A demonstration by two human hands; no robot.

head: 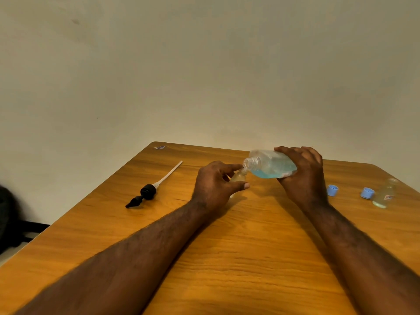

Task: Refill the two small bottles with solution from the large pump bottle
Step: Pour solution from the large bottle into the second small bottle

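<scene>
A wooden desk point(227, 258) stands against a plain wall. Well left of the left hand's fingers point(230, 167), a black pump point(148, 191) lies flat with its white tube pointing away. Right of the right hand's fingers point(312, 153) sit a blue cap point(332, 190), then a second blue cap point(367, 193) just beside a second small bottle point(384, 196) holding a little pale liquid. The left hand point(213, 187) pinches a small bottle point(239, 177) between curled forefinger and thumb, hiding most of it. The right hand point(304, 178) wraps the base of the large bottle point(270, 165), which is tipped sideways with blue liquid pooled low. Its open neck meets the small bottle's mouth just beyond the left fingertips. Both forearms reach forward across the desk.
</scene>
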